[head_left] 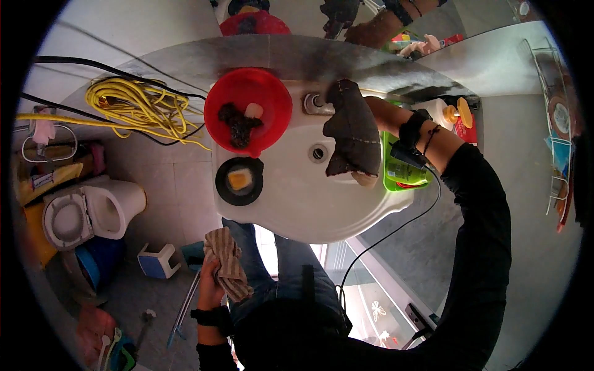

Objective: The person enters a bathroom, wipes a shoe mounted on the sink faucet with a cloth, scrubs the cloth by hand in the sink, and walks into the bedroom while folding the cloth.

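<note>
My left hand [211,288], low in front of my legs, is closed around a bunched brown striped cloth [228,263]. Over the right side of the white sink [291,210], my right hand [378,111] holds up a dark grey item [356,130] with a pale stitched line and a jagged edge. Its exact kind is unclear, and it hides most of my right fingers. A red basin [272,93] on the sink's left contains a dark, shaggy clump [238,127] and a small pale piece. Below it lies a black round dish [232,193] with a yellow and white block [239,179].
The tap [317,105] and drain [318,153] are beside the grey item. A green tray [396,164] and a pump bottle [442,113] stand right. Yellow cable [142,102] lies coiled at left, above a toilet [114,207] and small stool [158,261]. A cord trails from my right wrist.
</note>
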`<state>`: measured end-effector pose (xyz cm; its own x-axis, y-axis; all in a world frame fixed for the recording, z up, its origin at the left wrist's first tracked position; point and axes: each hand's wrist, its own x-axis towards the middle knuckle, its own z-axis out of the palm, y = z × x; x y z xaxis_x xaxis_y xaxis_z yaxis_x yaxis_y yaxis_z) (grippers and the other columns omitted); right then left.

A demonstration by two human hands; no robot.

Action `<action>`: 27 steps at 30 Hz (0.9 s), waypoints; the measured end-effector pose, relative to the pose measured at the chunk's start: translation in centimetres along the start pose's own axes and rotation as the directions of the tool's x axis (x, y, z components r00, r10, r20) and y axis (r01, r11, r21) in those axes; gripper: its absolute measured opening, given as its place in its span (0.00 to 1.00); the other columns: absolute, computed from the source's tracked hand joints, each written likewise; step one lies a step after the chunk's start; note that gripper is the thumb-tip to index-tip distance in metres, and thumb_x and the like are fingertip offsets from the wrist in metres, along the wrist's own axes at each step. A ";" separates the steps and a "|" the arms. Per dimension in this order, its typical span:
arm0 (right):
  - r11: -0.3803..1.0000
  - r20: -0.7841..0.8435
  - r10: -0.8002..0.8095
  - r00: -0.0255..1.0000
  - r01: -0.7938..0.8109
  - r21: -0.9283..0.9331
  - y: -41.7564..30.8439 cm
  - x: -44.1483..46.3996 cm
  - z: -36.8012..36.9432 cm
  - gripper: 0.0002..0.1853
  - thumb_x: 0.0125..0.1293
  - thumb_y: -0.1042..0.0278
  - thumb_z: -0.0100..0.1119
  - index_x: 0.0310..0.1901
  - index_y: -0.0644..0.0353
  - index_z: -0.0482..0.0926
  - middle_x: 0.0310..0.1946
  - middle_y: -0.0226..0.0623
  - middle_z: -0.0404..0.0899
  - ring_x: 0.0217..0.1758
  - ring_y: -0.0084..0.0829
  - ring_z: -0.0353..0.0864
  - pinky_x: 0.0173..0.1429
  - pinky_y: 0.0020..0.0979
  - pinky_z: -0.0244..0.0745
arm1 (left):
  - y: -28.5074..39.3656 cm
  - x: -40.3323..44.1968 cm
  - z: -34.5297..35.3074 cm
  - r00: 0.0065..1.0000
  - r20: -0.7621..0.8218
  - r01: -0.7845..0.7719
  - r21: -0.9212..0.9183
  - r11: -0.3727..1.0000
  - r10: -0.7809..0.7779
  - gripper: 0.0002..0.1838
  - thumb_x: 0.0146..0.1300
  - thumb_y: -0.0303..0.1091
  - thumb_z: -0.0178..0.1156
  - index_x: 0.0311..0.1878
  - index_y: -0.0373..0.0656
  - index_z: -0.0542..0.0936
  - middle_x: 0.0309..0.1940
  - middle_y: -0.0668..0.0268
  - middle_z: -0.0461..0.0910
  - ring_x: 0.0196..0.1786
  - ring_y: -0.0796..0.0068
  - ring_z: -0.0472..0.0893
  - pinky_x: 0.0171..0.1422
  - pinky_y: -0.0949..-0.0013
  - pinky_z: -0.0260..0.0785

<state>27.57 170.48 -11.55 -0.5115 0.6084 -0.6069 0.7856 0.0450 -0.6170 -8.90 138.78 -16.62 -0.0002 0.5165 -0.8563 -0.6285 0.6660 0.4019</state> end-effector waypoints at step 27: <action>0.911 -0.209 0.077 0.975 -0.154 -0.381 2.6 -2.1 -0.6 0.31 0.46 0.76 0.56 0.54 0.58 0.57 0.38 0.46 0.72 0.42 0.39 0.72 0.44 0.34 0.66 | 2.8 -1.6 4.8 0.962 0.242 0.117 0.043 0.992 -0.124 0.23 0.54 0.32 0.45 0.55 0.39 0.57 0.49 0.57 0.66 0.48 0.65 0.70 0.51 0.66 0.64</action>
<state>30.90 169.81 -11.53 -0.3654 0.7619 -0.5348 0.9276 0.2497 -0.2780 -6.93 142.36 -12.62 0.2656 0.5450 -0.7953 -0.5902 0.7442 0.3129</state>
